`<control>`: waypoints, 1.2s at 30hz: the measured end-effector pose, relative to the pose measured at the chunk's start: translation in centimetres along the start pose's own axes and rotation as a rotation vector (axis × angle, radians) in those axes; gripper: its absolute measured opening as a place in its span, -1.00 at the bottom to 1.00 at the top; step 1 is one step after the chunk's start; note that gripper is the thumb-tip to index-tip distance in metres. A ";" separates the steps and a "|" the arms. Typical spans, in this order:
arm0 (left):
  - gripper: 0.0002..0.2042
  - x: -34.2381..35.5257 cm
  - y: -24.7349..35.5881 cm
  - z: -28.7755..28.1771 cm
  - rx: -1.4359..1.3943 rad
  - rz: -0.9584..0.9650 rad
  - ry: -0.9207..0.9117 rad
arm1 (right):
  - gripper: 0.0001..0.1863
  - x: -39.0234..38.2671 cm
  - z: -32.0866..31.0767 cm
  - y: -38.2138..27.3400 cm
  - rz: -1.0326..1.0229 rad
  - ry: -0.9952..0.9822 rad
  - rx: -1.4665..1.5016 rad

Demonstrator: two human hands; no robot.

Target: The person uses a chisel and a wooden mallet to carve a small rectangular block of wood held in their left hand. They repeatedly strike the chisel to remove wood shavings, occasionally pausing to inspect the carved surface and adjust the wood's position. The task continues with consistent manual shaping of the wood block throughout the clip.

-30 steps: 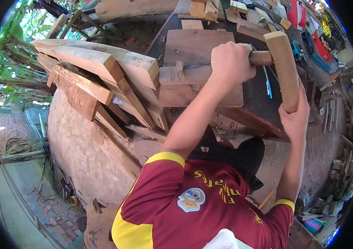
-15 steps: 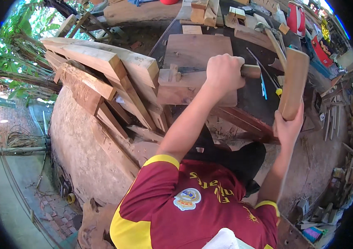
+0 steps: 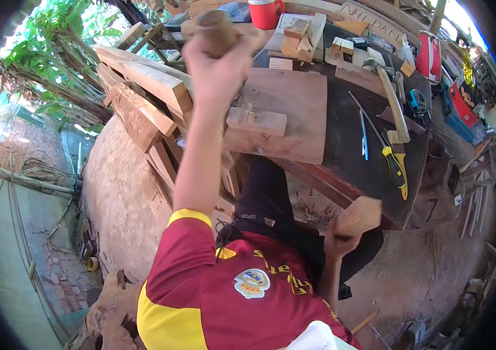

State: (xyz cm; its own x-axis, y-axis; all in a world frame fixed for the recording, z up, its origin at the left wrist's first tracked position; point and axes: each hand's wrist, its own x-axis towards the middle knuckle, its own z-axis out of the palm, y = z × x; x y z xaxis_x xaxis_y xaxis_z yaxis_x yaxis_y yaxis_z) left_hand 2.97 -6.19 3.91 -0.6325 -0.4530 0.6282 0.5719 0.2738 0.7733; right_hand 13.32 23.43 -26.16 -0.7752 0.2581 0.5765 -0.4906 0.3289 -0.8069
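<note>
Raised over the far left edge of the table, my left hand (image 3: 216, 73) is closed round a chisel, whose wooden handle (image 3: 216, 30) points up toward me; its blade is hidden. Low by my lap, my right hand (image 3: 339, 244) grips a flat wooden mallet (image 3: 360, 216), slightly blurred. Between the two hands, a small wooden block (image 3: 265, 121) with a cut and some shavings at one end lies on a broad wooden board (image 3: 294, 96). Neither hand touches the block.
On the dark table (image 3: 341, 128) lie a hammer (image 3: 394, 105), a yellow-handled screwdriver (image 3: 393, 163), a yellow-handled blade tool (image 3: 401, 175), a blue pen (image 3: 364, 137) and a tape measure (image 3: 417, 102). Wood offcuts (image 3: 303, 38) and a red mug (image 3: 264, 14) stand behind. Timber beams (image 3: 149, 76) lean left.
My left hand has lifted the chisel off the block, up and to the left. My right hand has lowered the mallet toward my lap. The block now lies uncovered.
</note>
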 end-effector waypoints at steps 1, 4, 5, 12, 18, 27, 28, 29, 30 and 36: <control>-0.83 -0.1 0.7 -1.1 0.008 -0.006 0.001 | -0.44 -1.0 -0.2 1.0 0.019 -0.075 0.006; -0.84 -1.4 1.8 -3.3 0.082 -0.039 -0.023 | -0.48 -2.4 -0.7 2.9 0.082 -0.299 0.000; -0.84 -2.6 2.0 -3.8 0.137 -0.070 -0.039 | -0.48 -1.7 -0.6 2.6 0.106 -0.375 -0.015; -0.78 -11.4 -2.2 -6.3 0.862 -0.162 -0.202 | -0.43 0.0 -1.2 0.7 0.227 -0.602 0.099; -0.82 -12.9 -2.4 -3.9 0.980 -0.223 -0.187 | -0.38 0.0 -1.0 -0.4 0.264 -0.681 0.047; -0.79 -13.4 -0.2 6.3 0.616 0.137 -0.824 | -0.38 -0.4 0.0 0.6 0.275 -0.732 -0.048; -0.79 -12.9 -0.3 7.3 0.611 0.173 -0.812 | -0.41 -0.3 0.1 0.6 0.282 -0.703 -0.041; -0.78 -12.2 -0.3 8.0 0.609 0.210 -0.798 | -0.41 -0.3 0.1 0.8 0.298 -0.707 -0.052; -0.78 -11.7 -0.6 8.5 0.607 0.246 -0.784 | -0.41 -0.4 0.0 1.0 0.315 -0.711 -0.062; -0.80 -8.9 -3.9 8.9 0.665 0.244 -0.591 | -0.39 0.5 -0.1 1.6 0.406 -0.738 -0.025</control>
State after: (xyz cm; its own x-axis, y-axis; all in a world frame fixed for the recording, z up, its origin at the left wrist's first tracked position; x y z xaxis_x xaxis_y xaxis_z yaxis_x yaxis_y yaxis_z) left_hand 1.70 4.34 -3.91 -0.8027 0.1382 0.5801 0.4221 0.8188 0.3890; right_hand 12.21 24.17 -27.15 -0.9550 -0.2967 0.0036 -0.1156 0.3608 -0.9254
